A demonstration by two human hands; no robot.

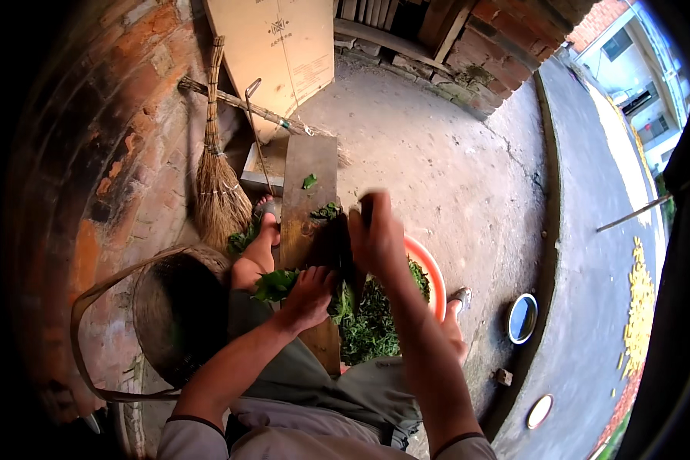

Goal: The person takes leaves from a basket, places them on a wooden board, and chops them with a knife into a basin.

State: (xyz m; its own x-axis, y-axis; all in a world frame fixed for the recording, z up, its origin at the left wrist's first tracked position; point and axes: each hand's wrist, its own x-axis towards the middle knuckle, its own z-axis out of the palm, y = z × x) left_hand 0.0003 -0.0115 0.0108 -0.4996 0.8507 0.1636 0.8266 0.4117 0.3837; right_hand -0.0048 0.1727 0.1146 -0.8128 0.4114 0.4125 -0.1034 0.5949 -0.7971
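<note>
Between the person's knees runs a long wooden board point(309, 230). My left hand point(310, 299) presses a bunch of green leaves point(277, 284) down on it. Blurred by motion, my right hand point(376, 233) grips a handle at the board's right edge, with a dark blade point(345, 247), apparently a knife's, beside it. Cut leaf bits point(325, 211) lie on the board near the blade, and a single leaf piece point(309, 181) lies farther up. Right of the board, an orange-rimmed basin point(431, 270) holds a heap of shredded greens point(374, 328), partly hidden by my right forearm.
A woven basket point(178, 310) with a tall handle stands at the left. Straw brooms point(221, 195) and a large cardboard box point(282, 52) lean by the brick wall point(115, 144). A round bowl point(522, 318) sits by the concrete ledge at right; yellow produce point(638, 305) lies on the pavement beyond.
</note>
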